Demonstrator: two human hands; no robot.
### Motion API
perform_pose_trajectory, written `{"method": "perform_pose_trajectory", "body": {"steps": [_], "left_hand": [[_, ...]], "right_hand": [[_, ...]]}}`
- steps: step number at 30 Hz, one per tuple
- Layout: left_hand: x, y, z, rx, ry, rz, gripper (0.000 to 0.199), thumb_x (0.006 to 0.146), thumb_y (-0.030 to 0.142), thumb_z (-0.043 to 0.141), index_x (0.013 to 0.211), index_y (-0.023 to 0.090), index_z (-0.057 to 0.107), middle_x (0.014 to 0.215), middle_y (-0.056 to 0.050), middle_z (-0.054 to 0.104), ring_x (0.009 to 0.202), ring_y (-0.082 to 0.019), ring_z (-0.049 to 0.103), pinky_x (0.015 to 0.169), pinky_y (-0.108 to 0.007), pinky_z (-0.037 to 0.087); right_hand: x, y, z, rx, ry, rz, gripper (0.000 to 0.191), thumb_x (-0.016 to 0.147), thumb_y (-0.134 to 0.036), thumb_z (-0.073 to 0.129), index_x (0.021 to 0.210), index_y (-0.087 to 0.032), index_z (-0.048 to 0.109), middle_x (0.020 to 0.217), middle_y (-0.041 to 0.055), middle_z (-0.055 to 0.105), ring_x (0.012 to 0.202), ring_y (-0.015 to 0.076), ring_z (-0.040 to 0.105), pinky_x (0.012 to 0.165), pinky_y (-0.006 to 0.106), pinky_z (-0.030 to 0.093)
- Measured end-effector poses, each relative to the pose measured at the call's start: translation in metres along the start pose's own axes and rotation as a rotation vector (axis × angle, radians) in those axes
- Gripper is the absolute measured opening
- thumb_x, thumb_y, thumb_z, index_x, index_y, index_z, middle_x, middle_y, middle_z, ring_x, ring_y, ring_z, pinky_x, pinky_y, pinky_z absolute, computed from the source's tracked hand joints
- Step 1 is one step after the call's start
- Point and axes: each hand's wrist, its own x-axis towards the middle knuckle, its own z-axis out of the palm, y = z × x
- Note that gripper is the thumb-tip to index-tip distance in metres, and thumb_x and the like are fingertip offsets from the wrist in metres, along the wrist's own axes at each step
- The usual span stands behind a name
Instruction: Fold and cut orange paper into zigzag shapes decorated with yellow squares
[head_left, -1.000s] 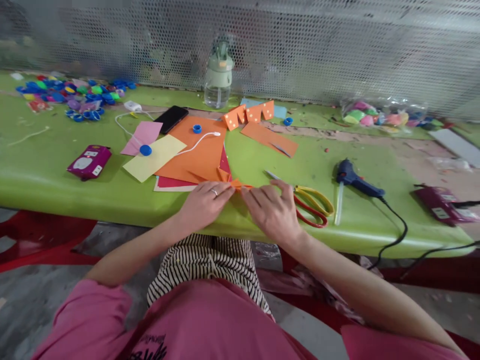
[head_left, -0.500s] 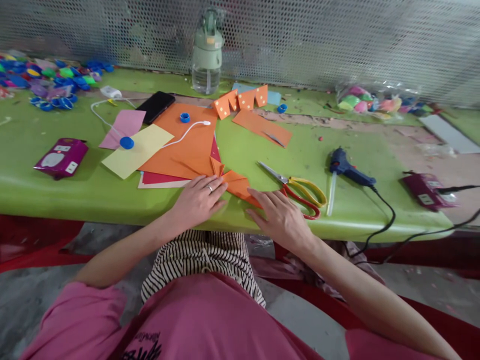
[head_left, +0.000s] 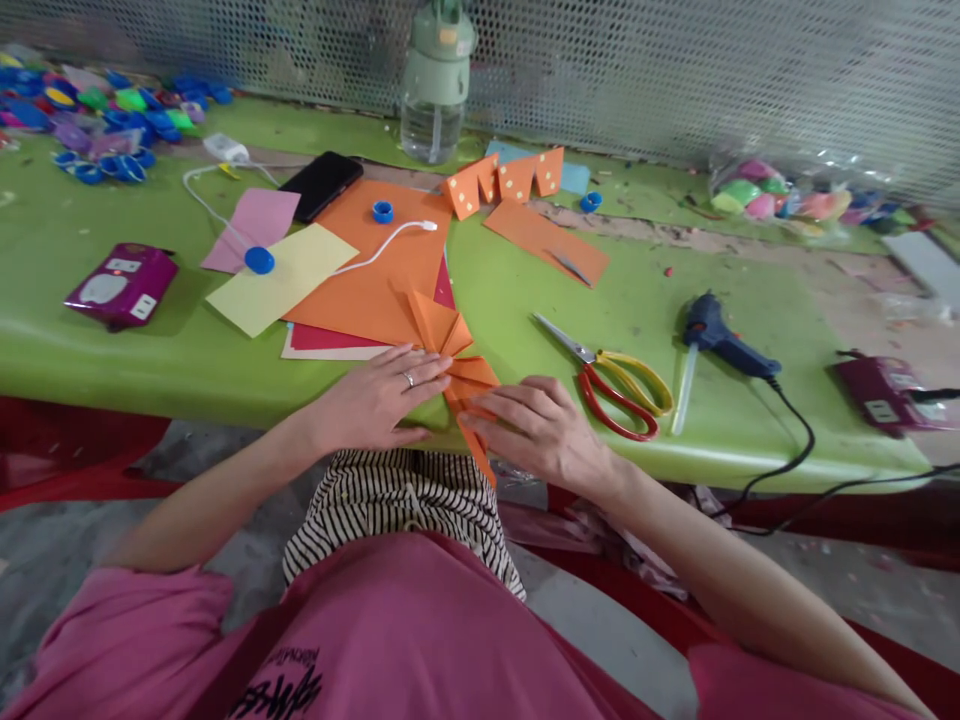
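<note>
A folded piece of orange paper [head_left: 439, 325] with fan-like pleats lies at the table's front edge, its lower point reaching past the edge. My left hand [head_left: 382, 395], with a ring on one finger, rests with its fingers stretched out and their tips on the paper's middle; its thumb is apart. On the paper's lower right part, my right hand [head_left: 544, 430] has bent fingers closed on it; the thumb is mostly hidden. Scissors [head_left: 600, 370] with one red and one yellow handle lie to the right of my right hand.
Coloured sheets [head_left: 375, 300], a phone [head_left: 326, 185] and a white cable [head_left: 379, 250] lie behind my left hand. A bottle [head_left: 435, 90] and dotted orange paper pieces [head_left: 517, 180] stand farther back. At right are a glue gun [head_left: 727, 335] and a purple power socket [head_left: 885, 390].
The orange paper has turned, its lower end swinging towards me over the table edge. My right hand has moved left and closer to my body; my left hand's fingers stay on the paper.
</note>
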Motion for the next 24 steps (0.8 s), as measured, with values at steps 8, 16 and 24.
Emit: {"method": "perform_pose_trajectory", "body": {"steps": [8, 16, 24], "left_hand": [[0.000, 0.000, -0.008, 0.027, -0.151, -0.015, 0.069, 0.095, 0.056, 0.055, 0.149, 0.014, 0.045, 0.157, -0.014, 0.046, 0.146, -0.028, 0.041, 0.124, -0.046, 0.026], [0.001, 0.001, -0.012, 0.005, -0.180, 0.003, 0.065, 0.096, 0.057, 0.052, 0.146, 0.015, 0.050, 0.157, -0.012, 0.046, 0.147, -0.030, 0.039, 0.124, -0.049, 0.022], [-0.001, 0.001, -0.012, -0.005, -0.146, 0.007, 0.058, 0.092, 0.048, 0.062, 0.141, 0.018, 0.054, 0.150, -0.016, 0.054, 0.143, -0.033, 0.045, 0.120, -0.055, 0.029]], "right_hand": [[0.009, 0.018, 0.013, 0.217, -0.038, -0.013, 0.027, 0.100, -0.019, 0.054, 0.124, -0.023, 0.066, 0.120, 0.0039, 0.076, 0.109, 0.0184, 0.065, 0.104, 0.042, 0.039], [0.024, 0.022, 0.018, 0.605, -0.015, 0.277, 0.032, 0.103, -0.044, 0.047, 0.099, -0.022, 0.070, 0.086, 0.0031, 0.076, 0.078, 0.0157, 0.064, 0.086, 0.037, 0.044], [0.046, 0.017, 0.026, 0.595, -0.018, 0.675, 0.052, 0.097, -0.061, 0.049, 0.064, -0.021, 0.050, 0.057, -0.0032, 0.050, 0.058, 0.0112, 0.043, 0.063, 0.029, 0.039]]}}
